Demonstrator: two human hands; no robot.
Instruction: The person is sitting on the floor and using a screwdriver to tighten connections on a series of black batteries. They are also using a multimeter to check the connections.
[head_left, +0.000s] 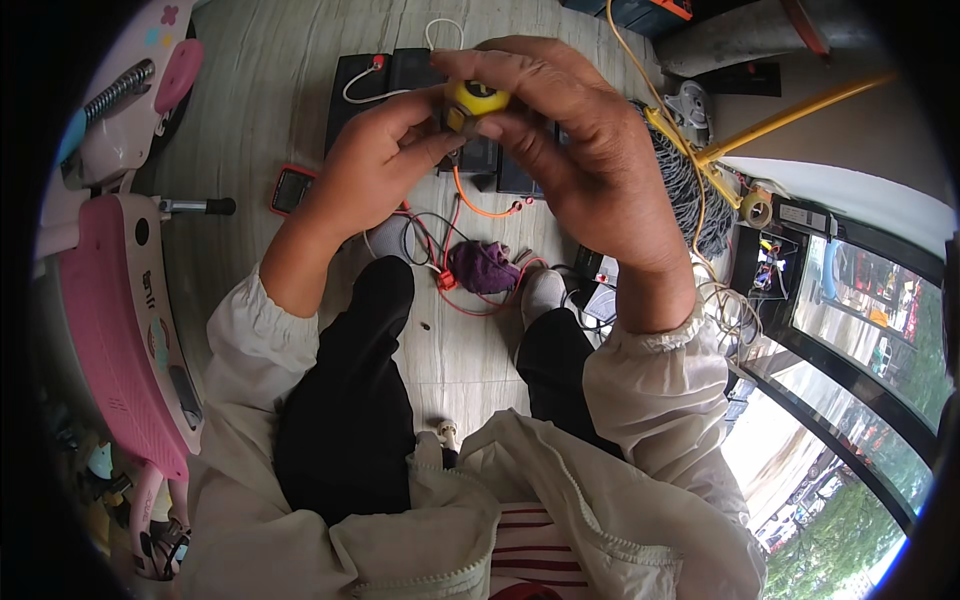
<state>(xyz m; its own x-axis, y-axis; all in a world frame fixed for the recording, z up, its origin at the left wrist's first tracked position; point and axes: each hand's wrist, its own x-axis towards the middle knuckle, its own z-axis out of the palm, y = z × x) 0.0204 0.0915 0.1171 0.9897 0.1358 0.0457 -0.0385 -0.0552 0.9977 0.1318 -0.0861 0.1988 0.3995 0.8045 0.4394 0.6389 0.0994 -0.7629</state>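
Holds a yellow tool up between both hands, near the top edge of the view, over the floor and the black boxes. Pinches its lower left side with the thumb and index finger of the left hand, with the tips close together. Cannot tell the state of the other left fingers, hidden behind. Reaches over its top with the right hand, index finger long and slightly bent, thumb tip against the lower right side. Leaves a gap about as wide as the tool between right thumb and index finger; holds the next right finger pressed close behind the index.

On top of the tool, a dark mark too small to read. At left, on a pink scooter, lettering along the deck and coloured decals higher up.

Just below the left fingertips, an orange cable with ring ends; cannot tell about any contact with the tool. Farther down, a purple cloth beside a red cable, between two shoes. Left of these, a red-edged meter. To the right, grey strands near a yellow pole, then a tape roll and a glass door.
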